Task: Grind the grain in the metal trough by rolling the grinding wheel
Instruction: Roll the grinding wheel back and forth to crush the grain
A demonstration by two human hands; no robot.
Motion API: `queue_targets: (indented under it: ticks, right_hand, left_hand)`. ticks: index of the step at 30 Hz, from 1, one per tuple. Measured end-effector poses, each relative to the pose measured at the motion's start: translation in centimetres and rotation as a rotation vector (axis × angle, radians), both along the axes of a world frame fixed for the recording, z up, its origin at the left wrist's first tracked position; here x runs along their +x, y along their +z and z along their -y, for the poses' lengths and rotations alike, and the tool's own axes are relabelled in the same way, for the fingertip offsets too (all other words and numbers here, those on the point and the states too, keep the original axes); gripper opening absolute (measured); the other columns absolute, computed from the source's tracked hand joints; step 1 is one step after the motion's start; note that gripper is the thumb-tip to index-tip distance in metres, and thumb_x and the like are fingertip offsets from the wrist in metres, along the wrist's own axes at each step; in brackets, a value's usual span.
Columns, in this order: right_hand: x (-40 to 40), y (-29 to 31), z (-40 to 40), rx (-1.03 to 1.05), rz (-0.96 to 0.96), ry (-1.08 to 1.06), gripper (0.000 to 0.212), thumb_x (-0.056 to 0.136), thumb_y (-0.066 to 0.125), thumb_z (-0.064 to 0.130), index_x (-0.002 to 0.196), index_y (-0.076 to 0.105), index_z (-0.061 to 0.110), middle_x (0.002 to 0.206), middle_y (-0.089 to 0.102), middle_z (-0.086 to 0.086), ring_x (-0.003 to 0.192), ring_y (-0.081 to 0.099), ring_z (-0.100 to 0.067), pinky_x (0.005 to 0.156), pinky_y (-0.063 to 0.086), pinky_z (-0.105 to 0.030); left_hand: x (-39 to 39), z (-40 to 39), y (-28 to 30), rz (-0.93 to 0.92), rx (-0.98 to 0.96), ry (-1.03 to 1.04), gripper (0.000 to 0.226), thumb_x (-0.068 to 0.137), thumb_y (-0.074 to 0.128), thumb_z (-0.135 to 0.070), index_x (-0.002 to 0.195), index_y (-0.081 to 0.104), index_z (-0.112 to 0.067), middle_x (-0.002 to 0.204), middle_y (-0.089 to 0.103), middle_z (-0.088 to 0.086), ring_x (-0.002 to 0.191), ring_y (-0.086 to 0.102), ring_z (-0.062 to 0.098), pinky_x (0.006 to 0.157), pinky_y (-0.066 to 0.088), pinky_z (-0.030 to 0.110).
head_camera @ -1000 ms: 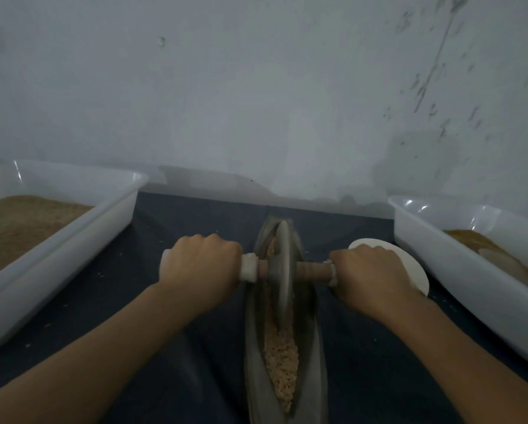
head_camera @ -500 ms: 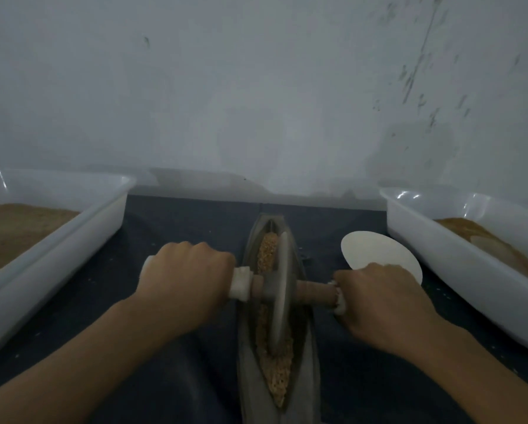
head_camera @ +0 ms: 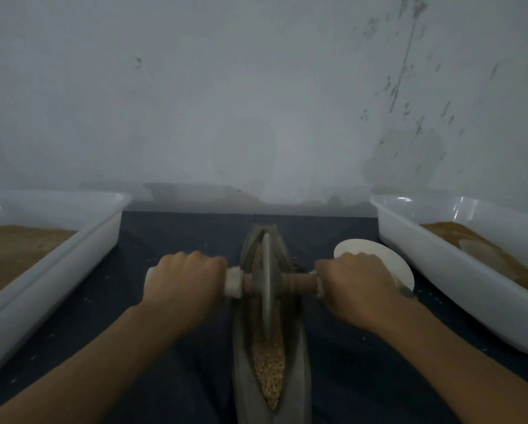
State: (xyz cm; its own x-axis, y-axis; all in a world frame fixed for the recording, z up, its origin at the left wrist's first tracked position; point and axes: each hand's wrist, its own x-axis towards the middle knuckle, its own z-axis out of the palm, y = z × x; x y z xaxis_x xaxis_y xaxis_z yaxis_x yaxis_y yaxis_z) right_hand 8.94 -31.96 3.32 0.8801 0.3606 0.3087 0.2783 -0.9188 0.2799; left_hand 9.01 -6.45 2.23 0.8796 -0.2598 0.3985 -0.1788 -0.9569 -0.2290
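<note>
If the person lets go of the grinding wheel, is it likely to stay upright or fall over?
The grinding wheel is a thin disc on edge, so it would probably tip. The trough walls may catch it. It looks heavy, since both the left hand and right hand grip its handle.

Compared with half a second ago, the grinding wheel (head_camera: 266, 283) is set further along the metal trough (head_camera: 299, 356), toward its far end, after having been drawn nearer between the two earlier pictures. Both the left hand (head_camera: 183, 281) and the right hand (head_camera: 359, 286), clenched around the wooden axle (head_camera: 299, 281), are carried forward with it. More grain (head_camera: 269, 362) is exposed in the near part of the trough behind the wheel, and less is seen ahead of it. The white disc (head_camera: 376, 255) is again partly covered by the right hand.
</note>
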Motion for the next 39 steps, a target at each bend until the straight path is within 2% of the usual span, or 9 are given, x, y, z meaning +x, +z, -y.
queue_targets:
  ticks: [4,9,13,17,21,26,31,34,39]
  right_hand:
    - [-3.7,0.2,0.6,-0.006,-0.075,0.043,0.025,0.083,0.060,0.043,0.080,0.037,0.034,0.067,0.040,0.010,0.058,0.039,-0.012,0.048,0.017,-0.026]
    - [-0.5,0.0,-0.1,-0.004,0.009,-0.016,0.026,0.085,0.057,0.038,0.077,0.034,0.029,0.065,0.039,0.007,0.060,0.043,-0.018,0.055,0.028,-0.030]
    - [4.2,0.0,-0.8,0.032,0.065,-0.084,0.021,0.082,0.059,0.035,0.079,0.039,0.028,0.081,0.061,0.001,0.073,0.059,-0.027,0.056,0.028,-0.032]
    - [4.5,-0.2,-0.7,0.018,0.053,-0.091,0.017,0.084,0.056,0.035,0.080,0.041,0.027,0.085,0.063,-0.002,0.074,0.058,-0.028,0.057,0.030,-0.032]
    - [0.2,-0.2,-0.1,-0.014,-0.012,0.001,0.019,0.084,0.058,0.035,0.080,0.039,0.031,0.068,0.047,0.007,0.060,0.046,-0.015,0.052,0.029,-0.029]
    - [-3.1,0.5,0.2,-0.099,-0.036,0.033,0.027,0.085,0.058,0.042,0.081,0.033,0.032,0.064,0.033,0.010,0.057,0.034,-0.011,0.048,0.011,-0.026]
    - [1.1,-0.1,-0.4,-0.035,0.011,-0.049,0.025,0.084,0.056,0.037,0.076,0.033,0.030,0.066,0.043,0.007,0.061,0.045,-0.017,0.053,0.026,-0.029]
    - [4.1,-0.1,-0.8,0.006,0.057,-0.098,0.022,0.081,0.057,0.036,0.075,0.037,0.029,0.080,0.059,0.001,0.074,0.058,-0.026,0.057,0.030,-0.032]
    - [3.4,0.1,-0.5,-0.001,0.019,-0.051,0.021,0.081,0.057,0.035,0.073,0.039,0.028,0.080,0.060,0.000,0.071,0.057,-0.025,0.057,0.033,-0.032]
  left_hand:
    - [-3.3,-1.1,-0.4,-0.035,0.040,-0.036,0.027,0.076,0.057,-0.050,0.075,0.033,-0.035,0.060,0.035,-0.011,0.055,0.037,0.008,0.052,0.027,0.028]
    - [-0.6,-0.1,-0.2,0.027,0.030,0.012,0.025,0.081,0.055,-0.044,0.073,0.035,-0.031,0.063,0.039,-0.010,0.056,0.040,0.012,0.052,0.028,0.028]
    - [3.6,0.8,0.4,0.060,-0.015,0.053,0.019,0.085,0.052,-0.038,0.078,0.038,-0.029,0.078,0.058,-0.006,0.064,0.051,0.019,0.056,0.031,0.030]
    - [4.0,1.1,0.8,0.053,0.015,0.046,0.015,0.085,0.054,-0.036,0.080,0.041,-0.028,0.081,0.060,-0.005,0.069,0.057,0.020,0.057,0.031,0.031]
    - [0.3,-0.1,0.3,-0.042,0.013,-0.010,0.022,0.081,0.059,-0.045,0.075,0.041,-0.032,0.061,0.035,-0.011,0.054,0.037,0.011,0.053,0.027,0.028]
    - [-2.9,-1.1,-0.3,-0.107,0.016,-0.016,0.025,0.079,0.058,-0.051,0.076,0.040,-0.034,0.061,0.034,-0.011,0.057,0.037,0.009,0.054,0.029,0.028]
    - [0.5,0.2,0.1,-0.042,0.015,0.044,0.023,0.081,0.058,-0.043,0.074,0.041,-0.029,0.062,0.034,-0.010,0.057,0.037,0.015,0.056,0.030,0.029]
    - [3.0,1.0,0.7,-0.001,-0.029,0.053,0.012,0.084,0.057,-0.037,0.080,0.050,-0.028,0.073,0.050,-0.006,0.062,0.043,0.019,0.058,0.032,0.031]
    - [2.6,0.8,0.6,-0.011,-0.023,0.024,0.019,0.084,0.055,-0.037,0.075,0.040,-0.028,0.074,0.053,-0.004,0.064,0.049,0.021,0.059,0.033,0.031]
